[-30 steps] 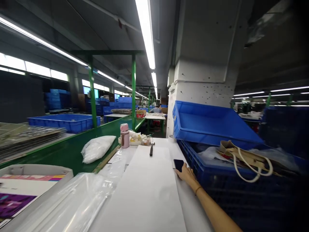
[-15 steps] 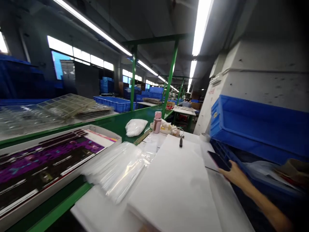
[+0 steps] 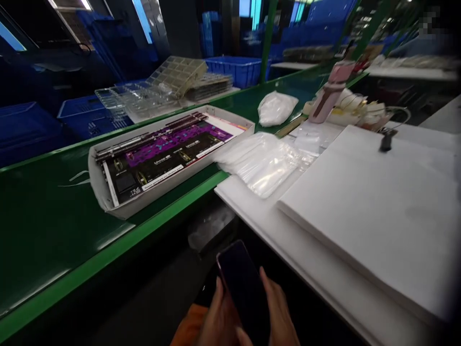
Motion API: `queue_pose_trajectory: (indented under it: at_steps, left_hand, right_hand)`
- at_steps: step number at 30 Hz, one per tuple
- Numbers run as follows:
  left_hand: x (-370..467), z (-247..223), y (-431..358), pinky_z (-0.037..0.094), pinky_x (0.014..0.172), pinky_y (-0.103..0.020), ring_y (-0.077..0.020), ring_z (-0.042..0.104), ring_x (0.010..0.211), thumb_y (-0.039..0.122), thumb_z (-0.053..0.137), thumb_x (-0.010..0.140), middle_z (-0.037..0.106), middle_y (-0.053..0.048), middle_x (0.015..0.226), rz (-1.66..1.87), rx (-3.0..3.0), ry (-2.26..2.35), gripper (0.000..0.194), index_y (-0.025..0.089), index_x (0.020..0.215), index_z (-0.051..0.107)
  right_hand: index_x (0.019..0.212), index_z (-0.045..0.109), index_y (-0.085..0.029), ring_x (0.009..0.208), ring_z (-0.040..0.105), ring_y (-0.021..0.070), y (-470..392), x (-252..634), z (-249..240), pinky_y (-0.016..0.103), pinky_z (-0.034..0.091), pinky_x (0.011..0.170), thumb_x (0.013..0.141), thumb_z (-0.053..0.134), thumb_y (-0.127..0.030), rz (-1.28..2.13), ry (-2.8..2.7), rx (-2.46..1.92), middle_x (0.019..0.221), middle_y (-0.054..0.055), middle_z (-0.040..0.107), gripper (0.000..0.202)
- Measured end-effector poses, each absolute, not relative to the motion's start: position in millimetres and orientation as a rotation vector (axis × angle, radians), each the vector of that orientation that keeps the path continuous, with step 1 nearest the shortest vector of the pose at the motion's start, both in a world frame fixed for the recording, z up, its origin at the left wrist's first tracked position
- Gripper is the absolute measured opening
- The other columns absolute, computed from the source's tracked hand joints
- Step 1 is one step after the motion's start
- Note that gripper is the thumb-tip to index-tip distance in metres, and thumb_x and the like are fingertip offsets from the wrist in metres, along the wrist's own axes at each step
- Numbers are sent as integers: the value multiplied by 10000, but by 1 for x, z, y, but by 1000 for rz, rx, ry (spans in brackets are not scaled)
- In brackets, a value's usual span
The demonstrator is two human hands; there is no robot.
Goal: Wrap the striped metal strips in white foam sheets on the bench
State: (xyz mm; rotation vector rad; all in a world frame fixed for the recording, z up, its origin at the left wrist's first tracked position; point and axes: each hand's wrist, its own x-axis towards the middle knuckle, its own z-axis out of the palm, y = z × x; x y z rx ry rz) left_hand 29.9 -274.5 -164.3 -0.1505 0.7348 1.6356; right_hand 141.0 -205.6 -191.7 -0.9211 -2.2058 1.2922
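A person holds a dark phone (image 3: 245,288) low in front of the body, below the edge of a white worktable (image 3: 288,240). Both hands cup it from beneath: the left hand (image 3: 219,315) wraps its left side with fingers curled up along the edge, and the right hand (image 3: 279,312) closes on the right side, a finger lying against the screen. The screen is black and tilted up toward the camera.

To the right, a thick stack of white sheets (image 3: 374,202) covers the table, and a loose pile of clear plastic bags (image 3: 262,161) lies at its near left corner. To the left runs a green conveyor (image 3: 54,226) carrying a shallow white tray (image 3: 101,192) of purple and black printed cards (image 3: 165,154). A pink bottle (image 3: 329,96) stands at the far end of the table.

The phone hangs over the dark gap between conveyor and table, so a slackened grip would likely drop it to the floor. The hands sit close under the table's edge; lifting straight up on the right could knock knuckles against it. Open room lies mainly upward and to the left, over the bare belt
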Motion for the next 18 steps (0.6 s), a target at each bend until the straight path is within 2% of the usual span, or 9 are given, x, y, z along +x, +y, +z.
queue_pose_trajectory:
  at_steps: [1, 3, 6, 10, 14, 18]
  left_hand:
    - [25, -171, -277, 318, 1105, -450, -286, 439, 1289, 664, 373, 871, 586, -89, 1277, 1631, -204, 697, 649, 198, 1263, 597]
    - [18, -183, -275, 335, 1083, -472, -301, 463, 1261, 623, 397, 889, 615, -110, 1226, 1627, -308, 741, 612, 176, 1261, 589]
    - [11, -193, -263, 366, 1054, -446, -310, 506, 1209, 586, 477, 876, 648, -128, 1151, 1631, -429, 845, 564, 136, 1180, 628]
    - [6, -195, -249, 386, 1033, -401, -292, 528, 1183, 523, 523, 881, 630, -116, 1188, 1638, -415, 899, 519, 133, 1214, 598]
    - [2, -197, -243, 411, 1004, -422, -301, 547, 1154, 516, 523, 883, 628, -129, 1186, 1600, -407, 906, 533, 131, 1248, 575]
    - [1, -202, -240, 414, 1004, -413, -291, 560, 1141, 525, 528, 877, 637, -125, 1174, 1587, -426, 907, 532, 137, 1236, 586]
  right_hand:
    - [1498, 163, -253, 1280, 413, 363, -208, 134, -195, 559, 421, 1002, 780, 656, -347, 1278, -2216, -950, 1406, 145, 400, 876]
    - [1494, 169, -250, 1279, 420, 324, -206, 130, -201, 516, 426, 1018, 817, 625, -337, 1300, -2246, -1003, 1397, 133, 390, 821]
    - [1465, 265, -272, 1225, 489, 251, -190, 137, -207, 404, 475, 990, 894, 541, -322, 1408, -2286, -983, 1339, 103, 445, 636]
    - [1404, 398, -289, 1086, 581, 189, -168, 151, -210, 292, 521, 903, 946, 462, -302, 1535, -2234, -914, 1220, 85, 543, 462]
    - [1384, 439, -271, 989, 617, 163, -162, 151, -216, 239, 537, 834, 951, 463, -317, 1608, -2084, -986, 1132, 77, 597, 436]
    - [1363, 474, -262, 984, 618, 155, -164, 147, -222, 222, 526, 843, 945, 480, -323, 1626, -2004, -1024, 1108, 67, 618, 423]
